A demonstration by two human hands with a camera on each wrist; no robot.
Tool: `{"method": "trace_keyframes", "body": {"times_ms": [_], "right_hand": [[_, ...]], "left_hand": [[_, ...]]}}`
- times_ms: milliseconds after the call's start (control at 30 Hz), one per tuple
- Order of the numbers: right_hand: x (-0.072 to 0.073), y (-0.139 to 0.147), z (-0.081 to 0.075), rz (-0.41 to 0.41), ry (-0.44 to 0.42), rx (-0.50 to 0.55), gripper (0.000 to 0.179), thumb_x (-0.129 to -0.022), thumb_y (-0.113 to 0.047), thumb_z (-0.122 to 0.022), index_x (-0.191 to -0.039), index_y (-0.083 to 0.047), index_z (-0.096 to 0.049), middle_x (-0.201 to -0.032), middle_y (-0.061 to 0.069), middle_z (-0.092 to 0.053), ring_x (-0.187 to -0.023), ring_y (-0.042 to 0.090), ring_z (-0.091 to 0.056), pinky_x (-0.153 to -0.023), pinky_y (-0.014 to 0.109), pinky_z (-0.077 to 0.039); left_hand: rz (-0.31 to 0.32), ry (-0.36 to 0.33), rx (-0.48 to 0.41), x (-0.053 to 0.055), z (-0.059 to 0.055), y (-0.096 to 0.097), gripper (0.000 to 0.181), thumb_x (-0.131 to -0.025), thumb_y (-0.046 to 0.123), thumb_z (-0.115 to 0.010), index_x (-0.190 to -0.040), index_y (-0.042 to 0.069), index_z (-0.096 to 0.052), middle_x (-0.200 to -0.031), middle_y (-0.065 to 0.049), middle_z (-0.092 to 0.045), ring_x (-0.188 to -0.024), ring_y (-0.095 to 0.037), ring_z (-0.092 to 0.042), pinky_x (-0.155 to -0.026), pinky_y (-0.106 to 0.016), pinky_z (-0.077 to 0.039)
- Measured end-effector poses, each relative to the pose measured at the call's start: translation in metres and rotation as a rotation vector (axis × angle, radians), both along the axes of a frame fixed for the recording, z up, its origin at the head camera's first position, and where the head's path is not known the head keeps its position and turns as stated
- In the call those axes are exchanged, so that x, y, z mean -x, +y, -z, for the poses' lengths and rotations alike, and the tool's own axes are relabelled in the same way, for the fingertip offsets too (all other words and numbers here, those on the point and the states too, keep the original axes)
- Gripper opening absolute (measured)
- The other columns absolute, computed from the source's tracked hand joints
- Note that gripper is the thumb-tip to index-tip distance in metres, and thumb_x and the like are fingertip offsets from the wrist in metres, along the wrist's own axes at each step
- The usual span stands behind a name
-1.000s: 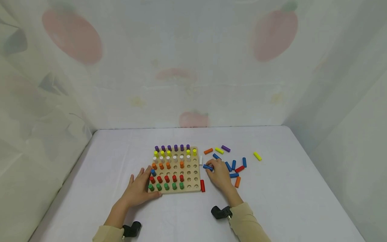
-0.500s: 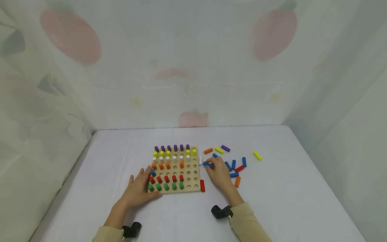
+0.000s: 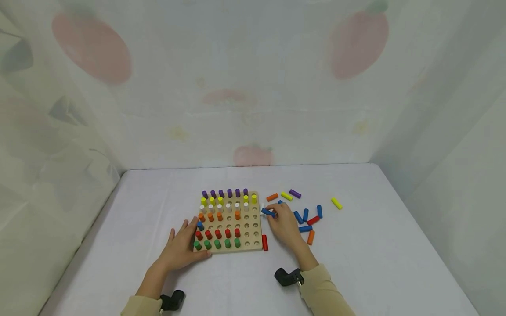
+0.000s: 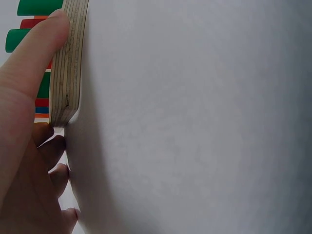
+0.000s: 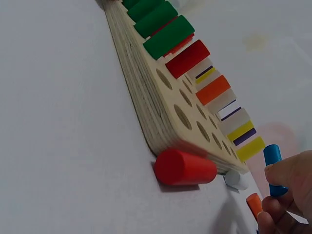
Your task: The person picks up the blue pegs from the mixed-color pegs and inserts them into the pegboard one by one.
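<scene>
A wooden pegboard [image 3: 251,248] lies on the table with rows of coloured pegs standing in its holes. At its near left corner my left hand [image 3: 179,248] rests with fingers spread, the thumb [image 4: 58,27] pressing on the front edge and the other fingers along the left side. Just right of the board, my right hand [image 3: 285,226] pinches a blue peg [image 3: 268,213] between thumb and fingertips. In the right wrist view this blue peg [image 5: 274,168] is tilted near upright, raised off the tablecloth. A single blue peg [image 3: 200,226] stands at the left end of its row.
Beside the board's right edge lie a red peg [image 3: 265,242] and a white peg [image 5: 236,180]. Farther right, loose blue, red, orange, yellow and purple pegs are scattered, including an orange peg [image 3: 310,237] and a yellow peg [image 3: 336,203]. A white cloth [image 3: 158,188] covers the table.
My right hand has moved slightly left and away from me with the blue peg, turning it a little, toward the board's right edge. My left hand has stayed still.
</scene>
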State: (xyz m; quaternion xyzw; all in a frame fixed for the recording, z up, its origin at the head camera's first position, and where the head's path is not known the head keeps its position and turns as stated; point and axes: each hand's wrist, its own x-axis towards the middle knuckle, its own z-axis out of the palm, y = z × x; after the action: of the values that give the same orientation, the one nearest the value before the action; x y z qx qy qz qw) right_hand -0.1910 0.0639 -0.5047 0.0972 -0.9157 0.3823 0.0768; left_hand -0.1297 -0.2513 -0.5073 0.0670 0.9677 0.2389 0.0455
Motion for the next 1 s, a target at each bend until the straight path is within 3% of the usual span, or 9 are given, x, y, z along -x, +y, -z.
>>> {"method": "trace_keyframes", "body": {"times_ms": [433, 1000], "right_hand": [[-0.003, -0.015, -0.009, -0.065, -0.008, 0.015, 0.025, -0.084, -0.009, -0.064, -0.108, -0.012, -0.064, -0.093, 0.001, -0.054, -0.079, 0.01, -0.051, -0.068, 0.02, -0.048], [-0.004, -0.033, -0.019, -0.131, -0.008, 0.094, 0.015, -0.084, -0.009, -0.065, -0.099, -0.012, -0.062, -0.095, -0.001, -0.06, -0.083, 0.009, -0.057, -0.072, 0.02, -0.051]], "left_hand": [[0.006, 0.007, 0.0, 0.0, -0.001, 0.0, 0.114, -0.061, 0.063, -0.073, -0.146, 0.006, -0.024, -0.148, -0.016, -0.031, -0.138, -0.041, -0.017, -0.104, -0.068, -0.003], [0.004, -0.004, -0.007, 0.0, -0.002, 0.0, 0.114, -0.061, 0.064, -0.073, -0.146, 0.006, -0.023, -0.148, -0.017, -0.03, -0.138, -0.041, -0.017, -0.104, -0.067, -0.002]]}}
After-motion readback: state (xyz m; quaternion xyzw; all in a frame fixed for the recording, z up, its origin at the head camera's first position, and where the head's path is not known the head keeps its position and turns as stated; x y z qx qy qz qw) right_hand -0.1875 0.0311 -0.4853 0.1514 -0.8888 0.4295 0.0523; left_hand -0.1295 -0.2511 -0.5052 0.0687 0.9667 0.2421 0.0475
